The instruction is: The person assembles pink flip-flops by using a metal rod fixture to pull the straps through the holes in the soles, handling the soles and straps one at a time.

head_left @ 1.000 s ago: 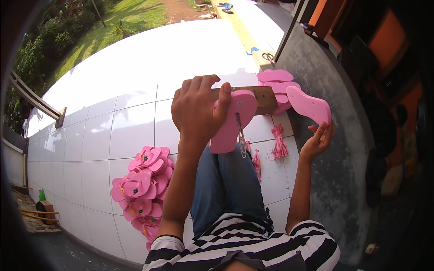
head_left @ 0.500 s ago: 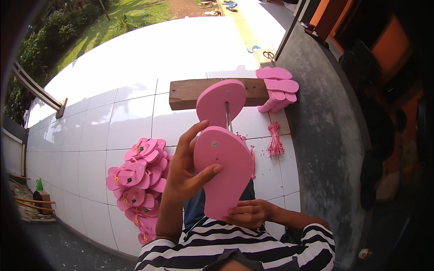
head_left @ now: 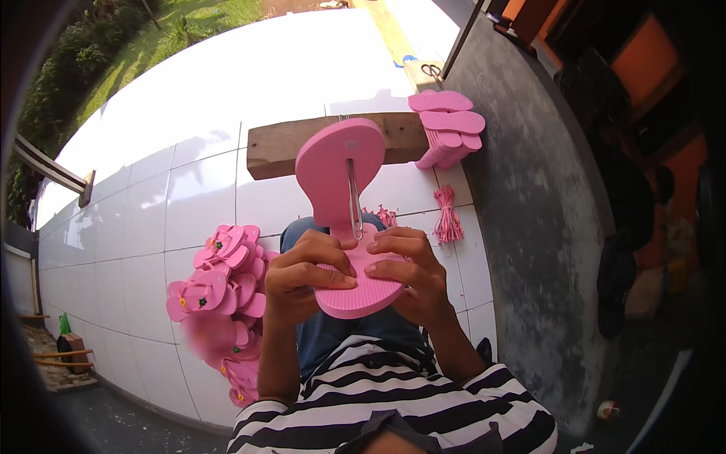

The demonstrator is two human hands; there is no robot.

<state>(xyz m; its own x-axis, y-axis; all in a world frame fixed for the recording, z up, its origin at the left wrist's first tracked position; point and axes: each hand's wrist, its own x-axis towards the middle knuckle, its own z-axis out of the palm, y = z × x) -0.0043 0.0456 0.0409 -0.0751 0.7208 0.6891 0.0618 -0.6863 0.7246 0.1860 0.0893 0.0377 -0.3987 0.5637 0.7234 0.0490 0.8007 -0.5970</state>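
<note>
Both the left hand (head_left: 306,276) and right hand (head_left: 412,276) grip the pink sandal sole (head_left: 349,219) at its heel, steadying it around the metal hook (head_left: 353,200)

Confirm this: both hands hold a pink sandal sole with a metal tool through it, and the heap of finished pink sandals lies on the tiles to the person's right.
Wrong side. The head view shows the heap of finished pink sandals on the tiles to the person's left. The rest stands: left hand and right hand hold the pink sandal sole with the metal tool through it.
</note>
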